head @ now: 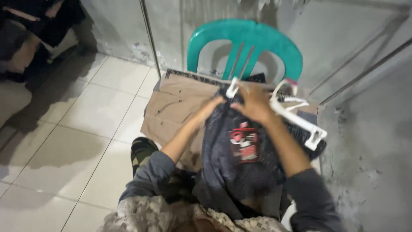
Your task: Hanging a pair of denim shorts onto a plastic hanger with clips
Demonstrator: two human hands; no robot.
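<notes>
Head view: two hands work on one dark garment [231, 159] that lies across the person's lap and over a sheet of brown cardboard [180, 107] on one teal plastic chair [253, 41]. The left hand [213, 106] pinches the garment's top edge, fingers pressed together. The right hand [256, 103] is closed over the same edge beside one white hanger [296, 118], which lies just to its right; whether it touches the hanger cannot be told. One red-and-black tag [243, 144] sits on the cloth. The floor [86, 129] is pale tile.
</notes>
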